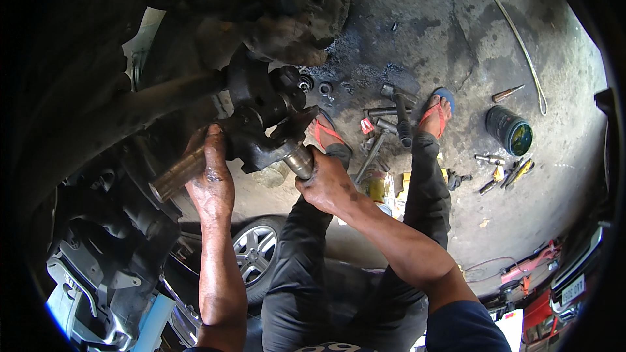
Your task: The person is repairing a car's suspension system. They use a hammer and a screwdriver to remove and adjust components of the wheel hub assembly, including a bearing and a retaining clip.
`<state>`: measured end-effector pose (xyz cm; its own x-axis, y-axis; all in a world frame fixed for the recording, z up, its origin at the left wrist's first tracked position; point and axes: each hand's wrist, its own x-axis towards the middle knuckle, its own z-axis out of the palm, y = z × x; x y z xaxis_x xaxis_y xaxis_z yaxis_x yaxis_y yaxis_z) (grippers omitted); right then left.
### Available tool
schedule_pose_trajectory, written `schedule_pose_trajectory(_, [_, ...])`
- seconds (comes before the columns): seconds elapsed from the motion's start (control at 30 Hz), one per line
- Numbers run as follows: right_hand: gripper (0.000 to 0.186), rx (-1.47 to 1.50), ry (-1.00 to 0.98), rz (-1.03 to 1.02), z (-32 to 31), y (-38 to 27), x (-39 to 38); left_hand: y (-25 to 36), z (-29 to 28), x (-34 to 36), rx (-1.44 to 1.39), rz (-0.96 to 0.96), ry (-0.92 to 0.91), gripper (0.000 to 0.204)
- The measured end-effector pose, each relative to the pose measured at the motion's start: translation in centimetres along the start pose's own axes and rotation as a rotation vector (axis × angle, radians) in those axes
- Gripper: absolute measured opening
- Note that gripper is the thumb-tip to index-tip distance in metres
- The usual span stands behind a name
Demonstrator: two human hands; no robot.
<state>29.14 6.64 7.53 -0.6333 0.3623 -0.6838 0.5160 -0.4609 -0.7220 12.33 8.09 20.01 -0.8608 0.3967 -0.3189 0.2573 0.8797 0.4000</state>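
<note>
My left hand [210, 182] is closed round a dark metal fitting with a long, worn steel cylinder [173, 177] sticking out toward the lower left. My right hand [324, 184] grips a shorter bright steel cylinder [297, 160] on the right side of the same fitting [255, 146]. The fitting sits against a dark joint housing [254, 88] under a large, grimy vehicle assembly [293, 6]. The fingertips of both hands are partly hidden by the metal.
On the stained concrete floor [489, 208] lie a hammer [401, 114], bars, sockets, pliers [518, 173], a dark can [502, 127] and a long rod [515, 32]. My sandalled feet stand among them. A wheel [254, 254] and a red jack [536, 309] are near the lower edge.
</note>
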Motion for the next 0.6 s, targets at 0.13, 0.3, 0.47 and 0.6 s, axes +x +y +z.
schedule_pose_trajectory(0.13, [0.043,0.010,-0.008,0.010,-0.1,-0.2,-0.1,-0.4,0.8,-0.5,-0.109,-0.047,0.033,0.063])
schedule_pose_trajectory(0.3, [0.045,0.025,-0.006,0.014,0.3,-0.3,0.0,-1.1,1.7,-2.4,-0.039,-0.037,-0.182,0.067])
schedule_pose_trajectory(0.47, [0.042,0.049,0.028,-0.023,0.3,-0.3,0.0,-0.9,2.8,-1.5,-0.227,-0.147,-0.225,0.074])
schedule_pose_trajectory(0.6, [0.044,0.030,-0.006,0.032,0.6,-0.1,0.1,-0.9,4.4,-1.5,-0.388,-0.133,-0.069,0.064])
